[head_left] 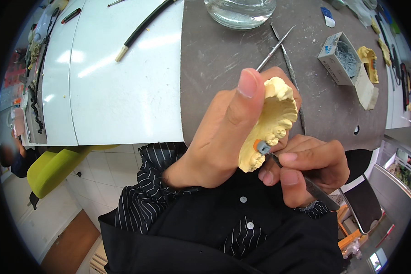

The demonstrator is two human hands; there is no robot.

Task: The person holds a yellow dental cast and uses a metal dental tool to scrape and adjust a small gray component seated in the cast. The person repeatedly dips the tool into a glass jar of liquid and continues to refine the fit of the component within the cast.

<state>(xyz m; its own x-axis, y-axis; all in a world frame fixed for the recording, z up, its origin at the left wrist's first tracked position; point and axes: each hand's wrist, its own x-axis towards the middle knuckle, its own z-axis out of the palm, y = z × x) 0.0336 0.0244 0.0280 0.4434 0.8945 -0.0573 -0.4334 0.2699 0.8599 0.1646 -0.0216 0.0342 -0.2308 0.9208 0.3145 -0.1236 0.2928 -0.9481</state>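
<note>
My left hand is closed around a yellow dental cast, its thumb up along the inner side and its fingers behind. On the cast's near end sits a small grey wax piece with an orange patch beside it. Pinched between thumb and fingers of my right hand is a flat metal carving tool. Its tip points at the grey piece; whether they touch I cannot tell. The fingertips of my right hand are close under the cast.
Metal probes lie crossed on the grey mat, below a glass jar. To the right are an opened small box of grey wax strands and another yellow cast. A black-handled tool rests on the white table.
</note>
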